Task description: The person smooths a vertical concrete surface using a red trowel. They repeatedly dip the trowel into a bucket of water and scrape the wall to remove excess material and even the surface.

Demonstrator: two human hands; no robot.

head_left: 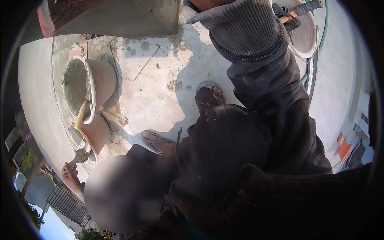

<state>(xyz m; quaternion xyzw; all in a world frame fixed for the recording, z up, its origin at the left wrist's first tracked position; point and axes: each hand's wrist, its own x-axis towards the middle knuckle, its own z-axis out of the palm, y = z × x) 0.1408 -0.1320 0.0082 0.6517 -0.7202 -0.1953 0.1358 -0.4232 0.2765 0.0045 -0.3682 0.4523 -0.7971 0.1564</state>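
Note:
My left hand (71, 177) is at the far left, with its fingers closed round the narrow end of a flat grey trowel-like tool (80, 157). The tool's broad end lies by the rim of a lower bucket (96, 130). Close by, a wooden handle (81, 114) with a bent metal neck rests against the buckets; whether it belongs to the same tool I cannot tell. Behind stands a larger bucket (106, 80), coated inside with grey mortar. My right arm, in a dark sleeve with a grey ribbed cuff (250, 30), stretches up past the top edge; only some wrist skin shows, and the hand is out of view.
A bent wire rod (146, 64) lies on the pale concrete floor (160, 100). At the top right is a round basin (306, 36) with a black and orange tool (298, 15) across it. A grey slab (132, 20) overhangs the top left. A blurred patch covers the lower left.

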